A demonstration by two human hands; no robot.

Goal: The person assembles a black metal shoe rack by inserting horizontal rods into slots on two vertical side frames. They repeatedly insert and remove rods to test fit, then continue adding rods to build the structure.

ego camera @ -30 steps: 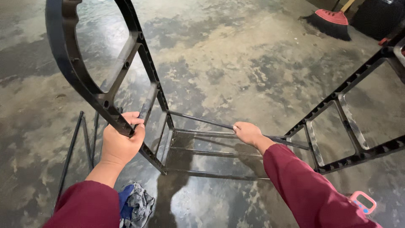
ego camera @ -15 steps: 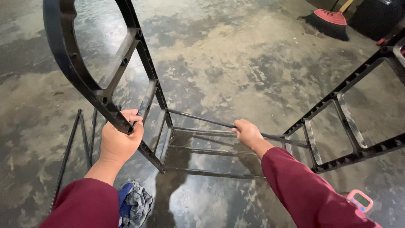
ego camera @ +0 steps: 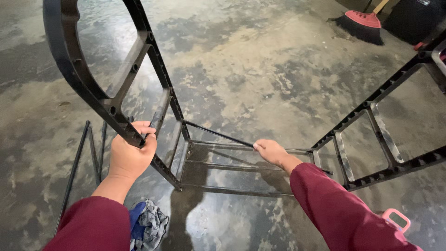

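Observation:
A black metal frame side (ego camera: 74, 65) with a curved top and bolt holes stands upright at the left. My left hand (ego camera: 130, 155) is shut around its lower strut. A matching black frame side (ego camera: 371, 139) leans at the right. Thin steel rods (ego camera: 218, 165) run between the two sides near the floor. My right hand (ego camera: 274, 152) grips one thin black rod (ego camera: 218, 135) that slants up toward the left frame. Both arms wear dark red sleeves.
Loose black rods (ego camera: 86, 153) lie on the mottled concrete floor at the left. A blue-grey rag (ego camera: 148, 223) is bunched by my left arm. A pink-framed object (ego camera: 396, 219) lies at bottom right. A red broom (ego camera: 360, 21) rests at top right.
Both hands keep their grips. The view has shifted slightly, with the left frame sitting a little lower in the picture; the rods look unmoved.

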